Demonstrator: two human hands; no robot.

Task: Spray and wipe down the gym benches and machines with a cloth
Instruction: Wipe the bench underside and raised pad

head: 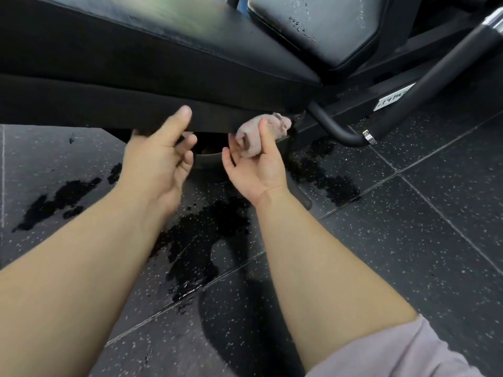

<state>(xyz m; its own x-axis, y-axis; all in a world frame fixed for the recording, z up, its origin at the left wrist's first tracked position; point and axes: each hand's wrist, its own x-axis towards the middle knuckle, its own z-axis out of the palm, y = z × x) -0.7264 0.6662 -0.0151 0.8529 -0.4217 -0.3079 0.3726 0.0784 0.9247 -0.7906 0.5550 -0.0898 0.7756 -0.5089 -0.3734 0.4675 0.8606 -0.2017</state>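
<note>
cloth (261, 137): small, pale pink, bunched into a wad. it is held in the right hand (255, 170) at the lower front edge of the long bench pad (136, 63), near the pad's right corner. cannot tell if it touches the pad.

nearest: pale lilac sleeve (394, 355) at bottom right. both forearms are bare and reach forward over the floor (408, 240).

floor: dark speckled tiles with thin seams. wet patches (201, 240) lie between the forearms, with more to the left and to the right below the bench.

left hand (160, 159): fingers loosely curled, thumb raised toward the pad's lower edge, holding nothing. fingertips are blurred, so contact with the pad is unclear.

right hand: palm up, thumb pressing the cloth against the fingers. the little finger sticks out free on the left.

bench pad: black and cushioned, running from the left edge to centre right, with a dull sheen on top. the dark base beneath it is mostly hidden.

farther: a second black pad (334, 25) sits at upper right, with water drops on it. a black frame tube (334, 129) curves just right of the cloth, with a chrome clip (368, 137) at its end. a thick black bar (435, 69) slants up to the top right corner. white label (394, 99) on the frame, text unreadable.
</note>
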